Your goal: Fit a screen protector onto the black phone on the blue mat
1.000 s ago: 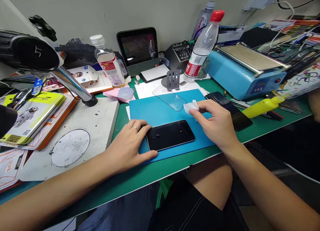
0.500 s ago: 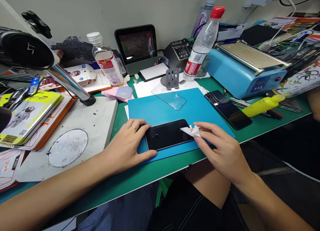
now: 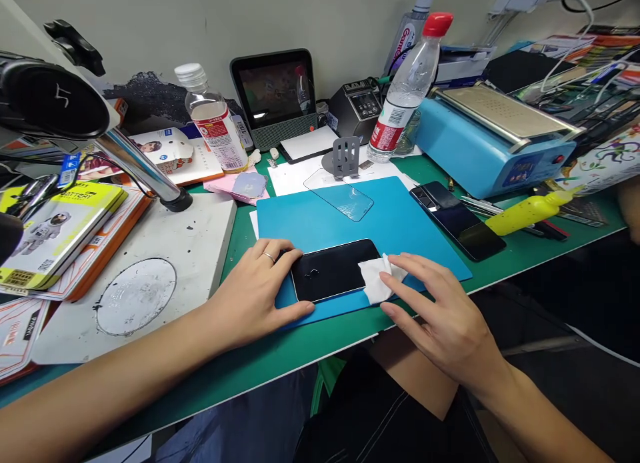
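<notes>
A black smartphone [image 3: 333, 273], screen up, lies on a blue mat [image 3: 295, 216]. Two small clear droplets or marks show near its left end. My left hand [image 3: 260, 283] grips that end, thumb along the near edge and fingers at the far edge. A crumpled white wipe [image 3: 375, 281] covers the phone's right end. My right hand [image 3: 440, 309] rests its fingertips on the wipe with fingers spread, the thumb apart from it. Beyond the phone, a clear screen protector [image 3: 345, 199] with a dark border lies on the mat.
A second phone [image 3: 457, 219] lies to the right, beside a yellow squeeze bottle [image 3: 533, 209] and a blue machine [image 3: 493, 143]. Plastic bottles [image 3: 217, 126] and a smart display [image 3: 274, 96] stand behind. Left are a white board [image 3: 200, 249] and a lamp arm [image 3: 143, 166].
My right hand has loosened its pinch on the wipe, which now lies spread over the phone's right end. My left hand and the phone have stayed put.
</notes>
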Demonstrator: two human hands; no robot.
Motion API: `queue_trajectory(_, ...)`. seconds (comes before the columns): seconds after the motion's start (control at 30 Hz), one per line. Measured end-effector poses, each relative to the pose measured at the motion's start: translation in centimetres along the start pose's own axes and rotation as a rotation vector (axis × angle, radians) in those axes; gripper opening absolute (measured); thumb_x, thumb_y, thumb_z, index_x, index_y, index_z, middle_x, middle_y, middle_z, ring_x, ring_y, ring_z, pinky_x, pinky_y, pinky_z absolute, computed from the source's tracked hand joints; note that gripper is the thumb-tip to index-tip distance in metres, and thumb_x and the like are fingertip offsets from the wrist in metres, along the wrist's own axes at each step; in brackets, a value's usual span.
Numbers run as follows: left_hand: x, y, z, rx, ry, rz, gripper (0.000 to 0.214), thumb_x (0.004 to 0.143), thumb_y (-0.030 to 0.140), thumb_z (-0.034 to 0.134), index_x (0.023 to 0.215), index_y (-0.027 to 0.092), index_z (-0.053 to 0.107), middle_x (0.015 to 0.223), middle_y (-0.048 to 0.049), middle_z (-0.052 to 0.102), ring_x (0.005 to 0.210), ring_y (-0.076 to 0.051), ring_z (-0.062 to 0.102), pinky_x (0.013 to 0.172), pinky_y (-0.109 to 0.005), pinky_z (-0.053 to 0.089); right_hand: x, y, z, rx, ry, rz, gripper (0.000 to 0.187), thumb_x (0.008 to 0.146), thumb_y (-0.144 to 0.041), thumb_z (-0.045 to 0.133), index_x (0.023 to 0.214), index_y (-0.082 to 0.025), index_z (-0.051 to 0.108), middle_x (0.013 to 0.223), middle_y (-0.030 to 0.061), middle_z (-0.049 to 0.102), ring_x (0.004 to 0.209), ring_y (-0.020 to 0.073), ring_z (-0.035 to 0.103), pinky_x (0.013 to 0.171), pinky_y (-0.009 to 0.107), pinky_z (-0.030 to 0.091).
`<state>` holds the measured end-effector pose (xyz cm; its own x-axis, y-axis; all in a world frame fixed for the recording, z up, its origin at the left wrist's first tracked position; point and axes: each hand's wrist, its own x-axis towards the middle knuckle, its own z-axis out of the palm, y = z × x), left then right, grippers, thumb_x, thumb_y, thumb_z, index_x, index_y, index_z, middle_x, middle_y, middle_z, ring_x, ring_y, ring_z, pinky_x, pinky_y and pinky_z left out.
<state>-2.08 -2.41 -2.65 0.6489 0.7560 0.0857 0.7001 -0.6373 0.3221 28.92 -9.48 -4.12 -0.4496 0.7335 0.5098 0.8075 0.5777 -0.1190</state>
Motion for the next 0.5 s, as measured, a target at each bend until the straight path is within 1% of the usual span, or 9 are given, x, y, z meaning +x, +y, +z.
queue_trajectory(0.13,0.0,0.0,0.0,0.000,-0.003,0.005,0.061,0.092,0.063,0.060,0.134,0.019,0.055,0.135,-0.0138,0.055,0.122,-0.034,0.051,0.104,-0.053,0.048,-0.3,-0.5,0.0,0.021,0.017,-0.002,0.052,0.090,-0.015,0.072,0.141,-0.014,0.059,0.132,0.0186,0.069,0.131,0.0345,0.061,0.103,0.054,0.056)
queue_trajectory(0.23,0.0,0.0,0.0,0.003,-0.004,0.007,0.062,0.092,0.064,0.060,0.135,0.018,0.055,0.136,-0.0140,0.054,0.122,-0.034,0.051,0.104,-0.052,0.048,-0.8,-1.0,-0.1,0.046,0.064,0.022,0.065,0.089,-0.009,0.071,0.150,-0.015,0.051,0.138,0.0194,0.066,0.133,0.0329,0.060,0.106,0.052,0.055)
queue_trajectory(0.3,0.0,0.0,0.0,0.007,-0.010,0.007,0.062,0.093,0.063,0.059,0.135,0.018,0.054,0.136,-0.0143,0.054,0.121,-0.033,0.051,0.103,-0.052,0.048,-1.4,-1.2,0.0,0.048,0.072,0.043,0.068,0.089,-0.006,0.070,0.153,-0.015,0.048,0.141,0.0198,0.065,0.135,0.0321,0.059,0.110,0.053,0.053)
queue_trajectory(0.4,0.0,0.0,0.0,0.008,-0.011,0.004,0.062,0.093,0.063,0.059,0.134,0.017,0.055,0.136,-0.0141,0.054,0.121,-0.033,0.051,0.103,-0.052,0.048,-2.2,-1.2,0.5,0.034,0.016,0.070,0.068,0.092,-0.010,0.068,0.155,-0.016,0.044,0.147,0.0193,0.061,0.138,0.0316,0.057,0.116,0.056,0.047)
queue_trajectory(0.5,0.0,0.1,0.0,-0.001,-0.004,-0.003,0.061,0.092,0.063,0.061,0.134,0.018,0.055,0.135,-0.0136,0.055,0.121,-0.033,0.051,0.103,-0.052,0.048,-2.3,-1.2,1.0,0.027,-0.065,0.049,0.070,0.095,-0.018,0.066,0.159,-0.016,0.037,0.152,0.0190,0.055,0.142,0.0324,0.052,0.118,0.057,0.044)
